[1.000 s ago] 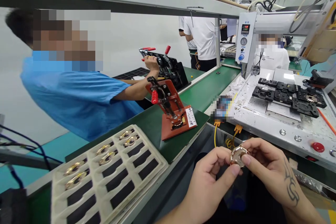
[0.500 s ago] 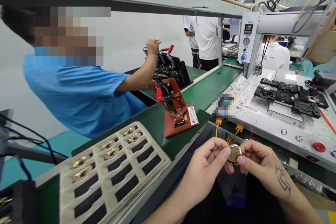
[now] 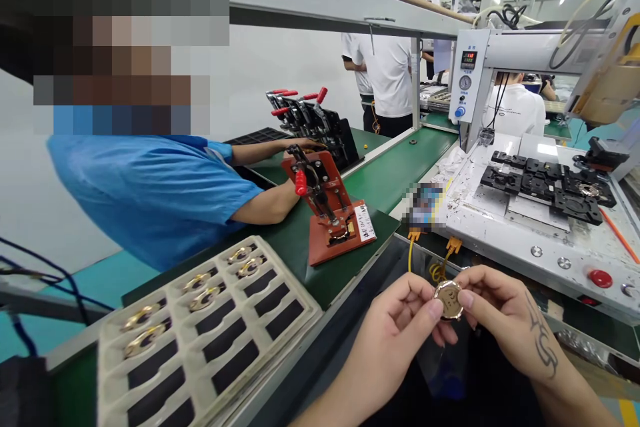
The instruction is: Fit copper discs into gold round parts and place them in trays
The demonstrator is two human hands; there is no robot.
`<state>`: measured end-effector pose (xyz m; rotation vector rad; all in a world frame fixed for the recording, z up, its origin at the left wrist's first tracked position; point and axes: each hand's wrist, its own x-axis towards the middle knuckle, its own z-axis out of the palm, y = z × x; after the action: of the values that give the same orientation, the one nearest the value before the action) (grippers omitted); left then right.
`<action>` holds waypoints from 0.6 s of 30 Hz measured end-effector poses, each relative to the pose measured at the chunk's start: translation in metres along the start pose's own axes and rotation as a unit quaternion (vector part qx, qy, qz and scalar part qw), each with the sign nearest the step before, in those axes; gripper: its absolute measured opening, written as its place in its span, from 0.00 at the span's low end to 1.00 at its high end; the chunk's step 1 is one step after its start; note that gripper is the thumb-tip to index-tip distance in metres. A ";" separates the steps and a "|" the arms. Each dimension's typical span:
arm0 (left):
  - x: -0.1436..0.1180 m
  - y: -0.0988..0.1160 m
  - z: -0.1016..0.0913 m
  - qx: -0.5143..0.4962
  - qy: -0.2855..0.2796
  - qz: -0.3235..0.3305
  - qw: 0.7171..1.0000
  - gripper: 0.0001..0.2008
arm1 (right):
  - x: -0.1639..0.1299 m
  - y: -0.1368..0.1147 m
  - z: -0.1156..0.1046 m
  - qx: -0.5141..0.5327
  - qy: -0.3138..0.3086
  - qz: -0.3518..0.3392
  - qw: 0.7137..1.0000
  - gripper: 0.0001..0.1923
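1. Gold-coloured and round, the disc [image 3: 449,300] is held up between the two hands, over dark clothing and in front of the bench edge; its flat face is turned to the wearer and bears marks too small to read.
2. Left hand [image 3: 400,320]: nearly closed in a pinch, the thumb on the disc's left rim, the fingers curled behind it.
3. Right hand [image 3: 505,313]: also pinched, the thumb against the disc's right rim, the forefinger bent near the top edge; the other fingers are partly hidden.
4. To the left, a pale tray [image 3: 313,312] lies on the green bench [image 3: 297,240]. Six gold rings [image 3: 143,340] sit in its pockets, in three pairs along the far side; the other pockets show dark bases.
5. Just beyond the tray stands a red clamp [image 3: 320,253], its back plate tilted, with a red handle [image 3: 301,183] and a white label [image 3: 367,221].
6. To the right is a white machine [image 3: 500,227]. Black blocks [image 3: 543,180] lie on its bed, one with a gold ring in it, and a red button [image 3: 600,278] is on its front. A yellow cable [image 3: 411,257] hangs near its left corner.
7. Across the bench, a co-worker in a blue shirt [image 3: 165,193] reaches toward a black fixture [image 3: 345,140] with red-handled levers; the red clamp partly hides the reach.
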<state>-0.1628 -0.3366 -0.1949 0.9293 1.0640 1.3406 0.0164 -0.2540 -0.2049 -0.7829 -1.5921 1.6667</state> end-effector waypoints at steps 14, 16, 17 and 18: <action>-0.004 -0.003 0.004 0.000 0.034 0.016 0.999 0.22 | -0.003 0.005 -0.004 0.030 -0.012 -0.007 0.999 0.13; -0.004 -0.003 0.004 0.002 0.034 0.017 0.999 0.22 | -0.002 0.005 -0.004 0.037 -0.016 -0.006 0.999 0.13; -0.003 -0.003 0.004 0.003 0.033 0.017 0.999 0.22 | -0.002 0.004 -0.003 0.040 -0.015 -0.006 0.999 0.13; -0.003 -0.003 0.004 0.002 0.032 0.018 0.999 0.22 | -0.002 0.004 -0.003 0.042 -0.013 -0.005 0.999 0.13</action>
<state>-0.1578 -0.3399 -0.1969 0.9172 1.1046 1.4061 0.0200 -0.2542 -0.2094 -0.7117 -1.5298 1.7313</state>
